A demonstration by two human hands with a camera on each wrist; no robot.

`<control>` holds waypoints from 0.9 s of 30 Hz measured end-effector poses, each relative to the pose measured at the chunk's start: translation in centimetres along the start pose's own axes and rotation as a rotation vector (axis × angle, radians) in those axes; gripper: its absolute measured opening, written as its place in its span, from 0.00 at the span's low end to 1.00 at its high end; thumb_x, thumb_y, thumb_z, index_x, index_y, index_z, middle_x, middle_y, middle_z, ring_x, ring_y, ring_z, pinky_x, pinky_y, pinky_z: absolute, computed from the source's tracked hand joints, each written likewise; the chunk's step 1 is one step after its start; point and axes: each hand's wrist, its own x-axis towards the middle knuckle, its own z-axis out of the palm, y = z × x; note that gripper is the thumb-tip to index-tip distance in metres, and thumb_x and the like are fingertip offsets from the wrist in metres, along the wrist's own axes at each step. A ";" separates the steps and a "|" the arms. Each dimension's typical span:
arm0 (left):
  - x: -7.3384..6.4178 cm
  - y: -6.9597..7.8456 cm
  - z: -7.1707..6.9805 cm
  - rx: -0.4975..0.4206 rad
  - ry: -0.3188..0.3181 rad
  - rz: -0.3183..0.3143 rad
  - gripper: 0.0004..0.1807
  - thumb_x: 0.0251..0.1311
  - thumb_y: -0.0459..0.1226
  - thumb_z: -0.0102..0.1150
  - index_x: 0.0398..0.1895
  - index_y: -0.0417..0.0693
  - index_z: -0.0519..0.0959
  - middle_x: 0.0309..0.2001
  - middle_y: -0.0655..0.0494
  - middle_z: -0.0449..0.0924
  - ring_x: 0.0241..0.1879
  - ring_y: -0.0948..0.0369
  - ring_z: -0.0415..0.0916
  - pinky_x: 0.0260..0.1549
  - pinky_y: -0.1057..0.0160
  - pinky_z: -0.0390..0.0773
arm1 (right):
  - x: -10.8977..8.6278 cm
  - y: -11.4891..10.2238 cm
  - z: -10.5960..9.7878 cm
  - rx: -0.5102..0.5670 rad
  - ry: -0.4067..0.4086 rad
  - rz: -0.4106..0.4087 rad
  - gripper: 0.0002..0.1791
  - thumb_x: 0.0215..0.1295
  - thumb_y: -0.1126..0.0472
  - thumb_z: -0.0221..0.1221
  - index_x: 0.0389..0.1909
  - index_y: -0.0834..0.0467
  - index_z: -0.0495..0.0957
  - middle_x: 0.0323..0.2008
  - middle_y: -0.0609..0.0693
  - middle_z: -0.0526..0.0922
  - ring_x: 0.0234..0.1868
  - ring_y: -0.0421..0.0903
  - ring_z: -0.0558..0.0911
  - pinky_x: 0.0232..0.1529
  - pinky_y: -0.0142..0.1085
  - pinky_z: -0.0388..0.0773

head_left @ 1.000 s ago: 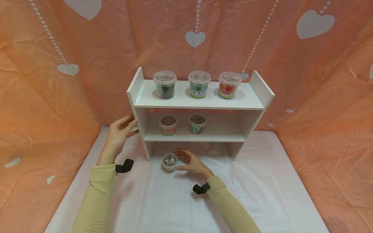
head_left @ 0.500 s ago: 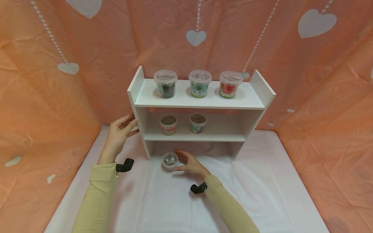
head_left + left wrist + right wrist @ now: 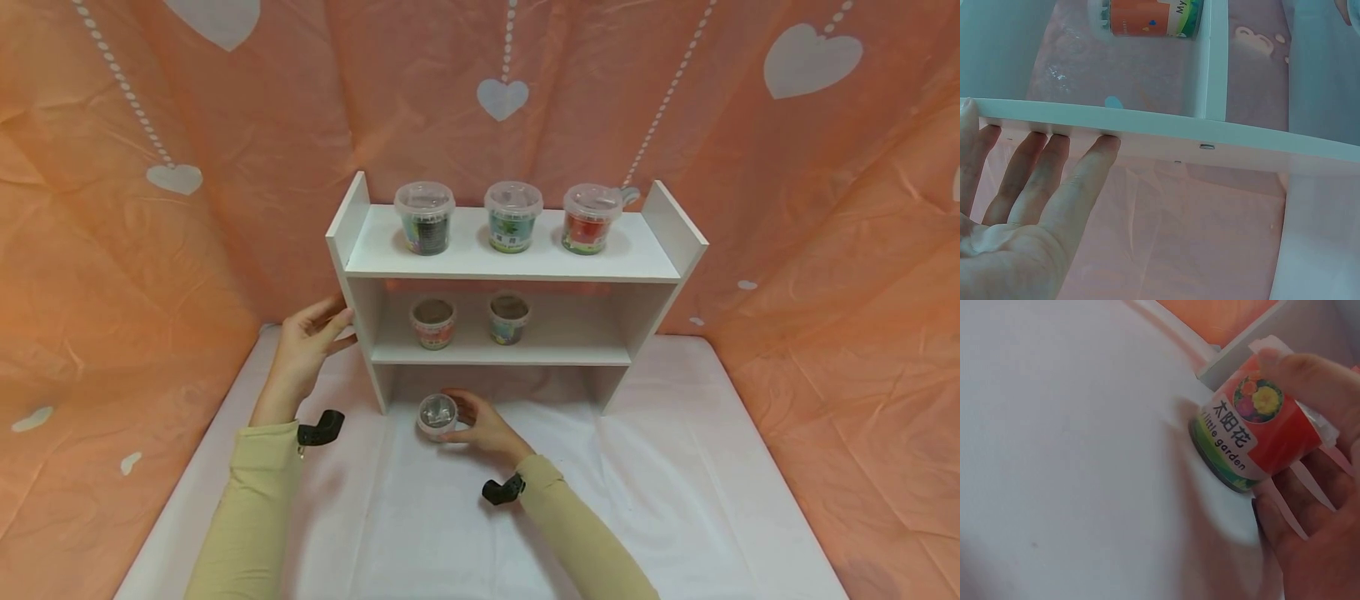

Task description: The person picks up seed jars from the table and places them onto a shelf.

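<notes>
My right hand [image 3: 487, 429] is at a small clear plastic tub [image 3: 437, 417] standing on the white cloth before the shelf's bottom level. In the right wrist view the tub's red label [image 3: 1260, 422] shows flowers and "little garden". The thumb [image 3: 1300, 369] lies against its side near the rim, and the other fingers curl round the far side. My left hand [image 3: 303, 350] rests on the outer left side of the white shelf [image 3: 502, 362]. Its straight fingers [image 3: 1079, 187] touch the side panel in the left wrist view, with the thumb at the front edge.
Three lidded tubs stand on the top level: black [image 3: 426, 218], green [image 3: 513, 218] and red [image 3: 591, 221]. Two smaller tubs, one red-labelled [image 3: 432, 323] and one blue-labelled [image 3: 509, 319], occupy the middle level. An orange curtain [image 3: 420, 100] with hearts hangs behind and at both sides.
My right hand has moved left to the small tub, and its thumb and fingers have closed around it. The left hand stays at the shelf's side.
</notes>
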 end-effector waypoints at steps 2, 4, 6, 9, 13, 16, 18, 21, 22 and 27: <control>0.0 0.0 0.0 -0.002 0.000 0.002 0.28 0.64 0.35 0.59 0.65 0.32 0.67 0.54 0.56 0.76 0.49 0.63 0.76 0.43 0.59 0.80 | 0.0 -0.1 0.1 -0.004 0.007 0.005 0.41 0.51 0.81 0.65 0.66 0.74 0.57 0.61 0.68 0.67 0.62 0.61 0.68 0.65 0.47 0.63; 0.0 0.0 0.0 -0.008 0.001 0.005 0.28 0.64 0.34 0.59 0.65 0.32 0.67 0.53 0.56 0.76 0.48 0.63 0.77 0.42 0.59 0.80 | 0.0 -0.2 0.2 -0.006 0.013 0.006 0.41 0.51 0.80 0.65 0.66 0.74 0.58 0.61 0.69 0.67 0.62 0.61 0.69 0.64 0.48 0.63; 0.0 0.0 0.0 -0.010 0.002 0.007 0.28 0.64 0.34 0.59 0.65 0.31 0.67 0.53 0.56 0.76 0.48 0.63 0.77 0.41 0.61 0.80 | 0.0 -0.3 0.2 -0.011 0.021 0.006 0.40 0.51 0.80 0.65 0.66 0.74 0.58 0.61 0.68 0.68 0.61 0.61 0.69 0.64 0.48 0.64; 0.0 0.0 0.0 -0.009 0.005 0.005 0.28 0.64 0.35 0.59 0.65 0.32 0.66 0.54 0.54 0.76 0.48 0.63 0.77 0.41 0.61 0.80 | -0.3 -0.5 0.3 -0.025 0.029 0.014 0.40 0.51 0.79 0.66 0.66 0.73 0.59 0.60 0.68 0.68 0.61 0.61 0.70 0.63 0.48 0.65; 0.0 -0.1 0.0 0.001 0.006 0.005 0.28 0.64 0.35 0.59 0.65 0.33 0.67 0.55 0.53 0.75 0.49 0.63 0.76 0.42 0.61 0.80 | -0.6 -0.8 0.2 -0.044 0.043 0.027 0.39 0.51 0.78 0.66 0.65 0.73 0.60 0.59 0.67 0.69 0.60 0.61 0.71 0.63 0.48 0.66; 0.0 -0.1 0.0 -0.002 0.005 0.006 0.28 0.64 0.35 0.59 0.65 0.32 0.67 0.54 0.53 0.75 0.49 0.63 0.76 0.42 0.60 0.80 | -0.9 -0.9 0.2 -0.061 0.050 0.026 0.39 0.51 0.78 0.66 0.65 0.72 0.61 0.59 0.67 0.69 0.60 0.61 0.71 0.62 0.48 0.66; 0.0 -0.2 0.0 -0.007 0.005 0.007 0.28 0.64 0.35 0.59 0.65 0.32 0.67 0.54 0.53 0.76 0.48 0.63 0.76 0.42 0.60 0.80 | -1.2 -0.9 0.1 -0.082 0.055 0.023 0.39 0.51 0.77 0.67 0.65 0.72 0.61 0.59 0.66 0.70 0.59 0.60 0.72 0.61 0.48 0.67; 0.0 -0.2 0.0 -0.020 0.002 0.012 0.27 0.64 0.34 0.59 0.65 0.33 0.68 0.54 0.54 0.76 0.48 0.63 0.77 0.42 0.59 0.80 | -1.5 -0.9 -0.1 -0.103 0.067 0.007 0.38 0.51 0.76 0.67 0.65 0.71 0.62 0.58 0.66 0.71 0.58 0.60 0.73 0.60 0.48 0.69; 0.0 -0.2 0.0 -0.020 0.002 0.013 0.27 0.64 0.34 0.59 0.65 0.33 0.68 0.54 0.55 0.76 0.48 0.63 0.77 0.42 0.59 0.80 | -1.7 -1.0 -0.1 -0.103 0.070 0.002 0.38 0.51 0.76 0.67 0.65 0.71 0.62 0.58 0.66 0.71 0.58 0.60 0.73 0.60 0.49 0.69; 0.0 -0.2 0.0 -0.021 0.001 0.019 0.27 0.64 0.34 0.58 0.65 0.34 0.68 0.53 0.57 0.76 0.48 0.64 0.77 0.42 0.60 0.80 | -2.5 -1.3 -0.7 -0.115 0.088 -0.026 0.39 0.51 0.76 0.67 0.65 0.72 0.61 0.58 0.67 0.70 0.58 0.61 0.72 0.61 0.49 0.68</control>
